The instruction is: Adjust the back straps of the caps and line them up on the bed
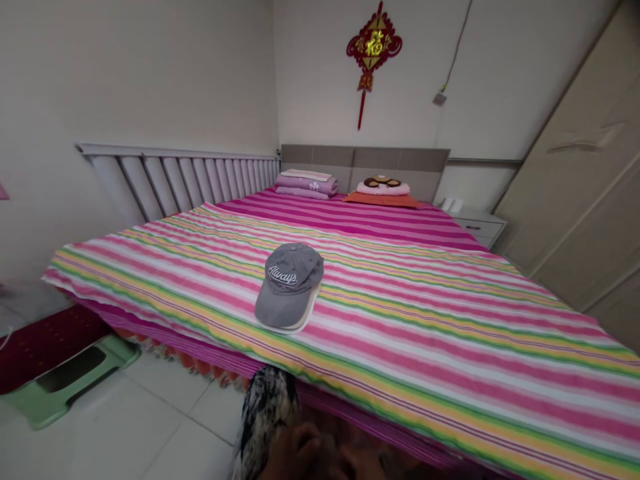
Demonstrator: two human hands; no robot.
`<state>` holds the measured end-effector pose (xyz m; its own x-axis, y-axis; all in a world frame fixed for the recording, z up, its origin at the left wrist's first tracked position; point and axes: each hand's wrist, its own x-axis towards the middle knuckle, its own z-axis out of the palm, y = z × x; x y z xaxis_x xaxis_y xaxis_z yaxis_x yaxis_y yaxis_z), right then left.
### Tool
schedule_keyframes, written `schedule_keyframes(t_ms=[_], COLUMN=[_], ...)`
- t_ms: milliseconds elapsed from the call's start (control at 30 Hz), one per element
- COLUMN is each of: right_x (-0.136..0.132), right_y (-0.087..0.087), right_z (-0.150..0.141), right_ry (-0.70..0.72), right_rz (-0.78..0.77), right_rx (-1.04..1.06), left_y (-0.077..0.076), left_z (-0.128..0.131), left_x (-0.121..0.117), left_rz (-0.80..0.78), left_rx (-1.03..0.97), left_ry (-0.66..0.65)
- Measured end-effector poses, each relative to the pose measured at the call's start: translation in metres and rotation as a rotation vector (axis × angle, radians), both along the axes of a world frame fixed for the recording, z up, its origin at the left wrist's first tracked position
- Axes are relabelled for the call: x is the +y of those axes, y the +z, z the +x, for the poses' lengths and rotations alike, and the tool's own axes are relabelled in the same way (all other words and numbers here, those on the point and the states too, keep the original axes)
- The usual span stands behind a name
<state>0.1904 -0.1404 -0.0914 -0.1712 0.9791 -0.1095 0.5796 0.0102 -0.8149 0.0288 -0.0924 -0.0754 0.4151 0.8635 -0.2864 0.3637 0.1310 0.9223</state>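
A grey baseball cap (289,287) with white "Always" lettering lies on the striped cover (400,333) of the bed, its brim towards me. A pale edge shows beneath its right side; what that belongs to I cannot make out. Low in the picture, my left hand (296,448) is dim, its fingers curled in over my lap, and whether anything is in them is hidden. Beside it my right hand (361,461) is dark and cut off by the lower edge, so its fingers are unclear. Both hands are apart from the cap.
My patterned trouser leg (267,407) is against the bed's near side. A green plastic stool (95,370) stands on the tiles at left. Folded purple bedding (305,185) and a pink pile (384,189) rest by the headboard (400,160). A white nightstand (477,227) is at right.
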Motion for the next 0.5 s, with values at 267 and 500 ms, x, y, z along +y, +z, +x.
schedule_keyframes(t_ms=[267, 500], right_x=[0.003, 0.01], right_y=[0.117, 0.186], right_z=[0.026, 0.042], right_ry=[-0.255, -0.429], right_rz=[0.215, 0.308], right_rx=[0.611, 0.948], left_y=[0.108, 0.179], left_z=[0.032, 0.048], left_x=[0.022, 0.037], left_rz=[0.131, 0.337], left_rx=[-0.173, -0.232], left_ry=[-0.037, 0.023])
